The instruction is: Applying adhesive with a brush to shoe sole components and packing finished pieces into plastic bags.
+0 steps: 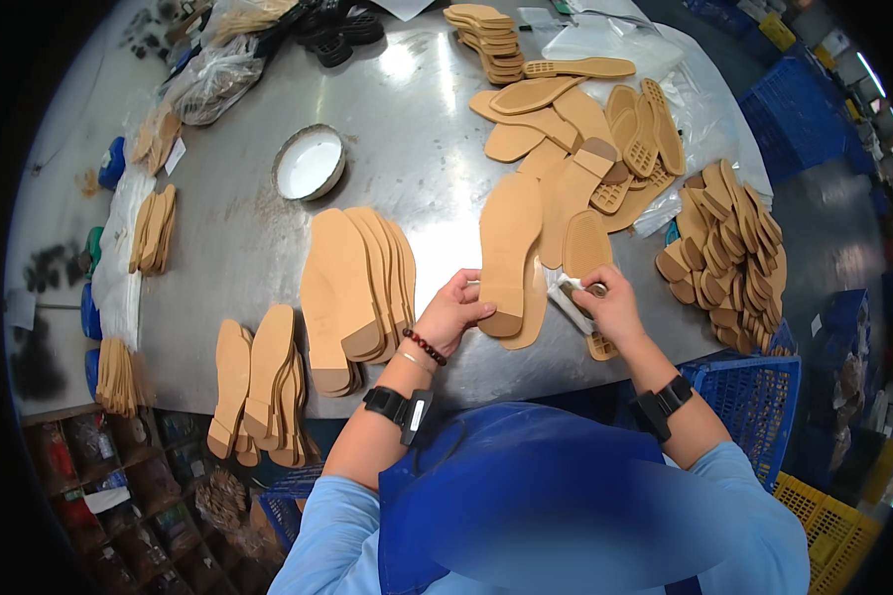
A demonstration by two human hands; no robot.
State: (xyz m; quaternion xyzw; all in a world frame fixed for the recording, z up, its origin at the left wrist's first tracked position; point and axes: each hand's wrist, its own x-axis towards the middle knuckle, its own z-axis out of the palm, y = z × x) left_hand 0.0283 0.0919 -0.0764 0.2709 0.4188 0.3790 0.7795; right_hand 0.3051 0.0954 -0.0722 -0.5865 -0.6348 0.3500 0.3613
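Note:
My left hand (453,315) is closed on the edge of a tan shoe sole (511,238), its thumb on top near the brown heel end. That sole lies partly over another tan sole (533,307). To its right, my right hand (613,305) is closed round a small object with a white part and a dull metallic round end (596,290); its kind is not clear. Beneath that hand lies a sole with a gridded heel (600,346). Just beyond the right hand is another tan sole (586,243).
Stacks of soles stand on the metal table (238,268) at left (337,288) and front left (273,372). A white-filled bowl (309,164) sits farther back. Loose soles pile up at back right (575,119), and a big heap (729,248) lies right. A blue crate (754,397) stands below the edge.

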